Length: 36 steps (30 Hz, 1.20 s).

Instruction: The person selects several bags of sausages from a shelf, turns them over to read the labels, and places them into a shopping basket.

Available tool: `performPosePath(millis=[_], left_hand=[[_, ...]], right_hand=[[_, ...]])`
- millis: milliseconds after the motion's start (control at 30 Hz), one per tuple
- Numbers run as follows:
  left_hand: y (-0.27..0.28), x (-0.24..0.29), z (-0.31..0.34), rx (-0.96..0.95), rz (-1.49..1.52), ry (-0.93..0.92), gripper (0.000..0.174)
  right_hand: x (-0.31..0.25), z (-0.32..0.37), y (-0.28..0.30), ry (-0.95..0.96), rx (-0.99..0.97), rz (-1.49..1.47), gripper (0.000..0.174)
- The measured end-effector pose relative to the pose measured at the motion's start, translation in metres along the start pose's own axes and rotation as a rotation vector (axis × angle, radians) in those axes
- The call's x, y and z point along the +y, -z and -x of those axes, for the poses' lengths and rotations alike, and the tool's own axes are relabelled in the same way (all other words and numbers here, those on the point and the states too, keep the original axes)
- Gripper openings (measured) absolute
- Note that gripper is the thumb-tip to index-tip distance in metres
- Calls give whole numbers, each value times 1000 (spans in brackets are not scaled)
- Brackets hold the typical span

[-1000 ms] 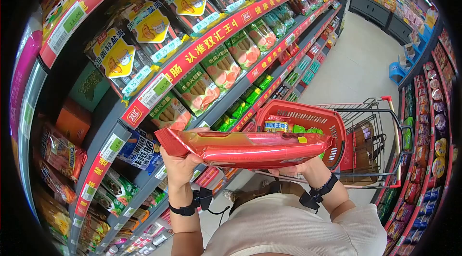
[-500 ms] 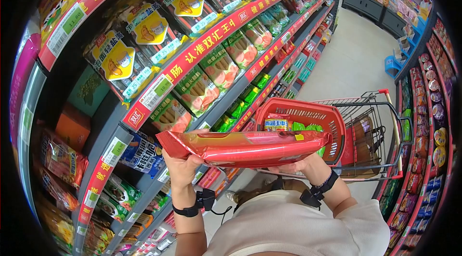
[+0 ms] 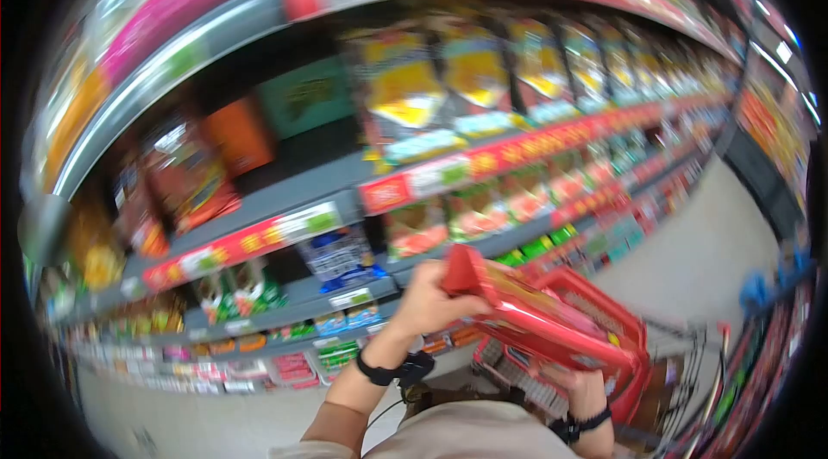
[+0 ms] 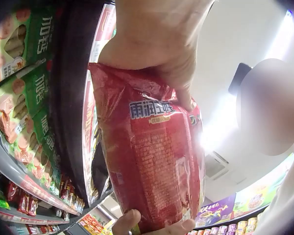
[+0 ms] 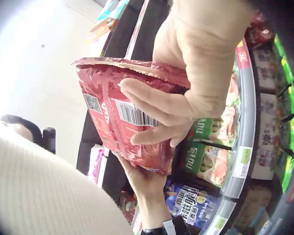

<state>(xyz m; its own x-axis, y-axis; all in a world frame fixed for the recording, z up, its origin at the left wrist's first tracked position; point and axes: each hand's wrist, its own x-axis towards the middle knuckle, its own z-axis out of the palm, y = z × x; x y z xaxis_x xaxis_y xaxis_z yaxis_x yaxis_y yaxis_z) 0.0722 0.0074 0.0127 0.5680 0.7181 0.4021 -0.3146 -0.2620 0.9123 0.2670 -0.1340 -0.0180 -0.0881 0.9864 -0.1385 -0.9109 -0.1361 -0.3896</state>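
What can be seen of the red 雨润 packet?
The red 雨润 packet is glossy, creased, plastic-looking film with small printed text, a QR code, a barcode and a crimped end seam. It looks full; no tear shows. In the head view it slants in front of the red basket. The left hand grips one end; the right hand holds it near the other.

package (image 4: 159, 156): red, black-and-white striped barcode (image 5: 131, 114) | top (image 5: 44, 191): cream, fine-ribbed | wristband (image 3: 377, 370): black | box (image 3: 239, 135): orange

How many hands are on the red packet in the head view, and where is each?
2: the left hand is at the left end of the red packet, the right hand at its other end. Some fingers are hidden.
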Motion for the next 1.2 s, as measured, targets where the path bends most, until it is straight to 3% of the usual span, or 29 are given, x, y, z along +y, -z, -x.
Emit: performPosePath(millis=[33,100,167,633,700,767,833,867,900,933,1033,1067,1100,1167,1200], left_hand=[[1,-3,-1,-8,-62,-11,28],[0,1,-5,-66,-154,-70,30],[-3,2,-7,-67,-51,-57,29],[4,9,0,-34,-167,23,38],[-8,-8,2,151,-461,-232,39],[-8,12,1,74,-356,-90,40],[-1,4,-1,29,-396,-67,40],[-5,-5,-3,52,-363,9,38],[-6,-11,0,46,-304,38,39],[-7,-17,-1,1,-290,40,40],[-18,-48,-5,-125,-238,207,39],[-30,-55,-7,-199,-267,211,39],[-41,-69,-7,-321,-194,311,41],[-61,-132,2,-545,39,443,54],[-73,-141,1,-631,63,680,63]], right_hand=[[3,0,14,122,-11,42,77],[0,1,58,73,137,372,80],[-9,-1,34,-56,333,-693,55],[5,-151,-2,-324,38,-387,49],[8,-139,18,-286,80,-406,48],[-7,-98,55,-135,170,-449,47],[-22,-39,93,50,283,-498,47],[-19,29,116,210,409,-559,46],[-22,39,125,98,-33,-444,39],[-26,46,110,160,-117,-344,44],[-33,61,134,341,-28,-329,50],[-37,72,158,331,-3,36,48],[-33,72,158,397,340,138,47],[-26,63,143,451,550,389,47],[-25,61,152,390,611,486,48]])
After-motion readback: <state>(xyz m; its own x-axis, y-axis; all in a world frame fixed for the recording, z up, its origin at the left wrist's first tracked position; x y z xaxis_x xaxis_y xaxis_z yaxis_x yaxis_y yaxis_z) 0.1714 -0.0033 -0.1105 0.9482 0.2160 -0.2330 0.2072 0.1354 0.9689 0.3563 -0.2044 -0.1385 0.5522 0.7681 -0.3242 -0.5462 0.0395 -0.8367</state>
